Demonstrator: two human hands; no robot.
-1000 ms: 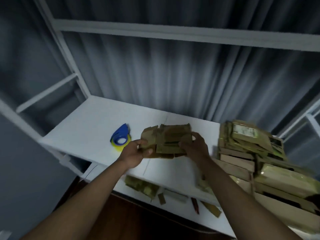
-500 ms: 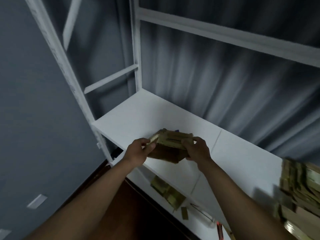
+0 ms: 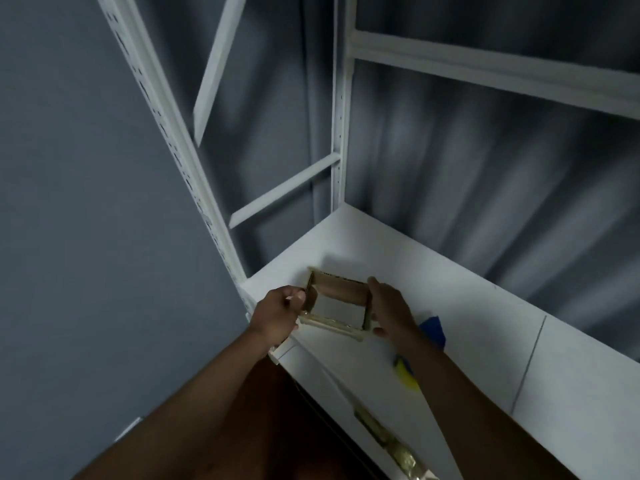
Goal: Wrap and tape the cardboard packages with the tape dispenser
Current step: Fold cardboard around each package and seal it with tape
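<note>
White metal shelving [image 3: 341,140] against a grey curtain [image 3: 485,174], grey wall [image 3: 86,202], dark floor [image 3: 277,427].

Two bare forearms enter from the lower edge of the frame, sleeveless as far as visible; the left hand [image 3: 277,315] and right hand [image 3: 389,311] wear no gloves, rings or watch

bare shelf [image 3: 398,271] beyond; upright post [image 3: 341,133] behind.
</note>
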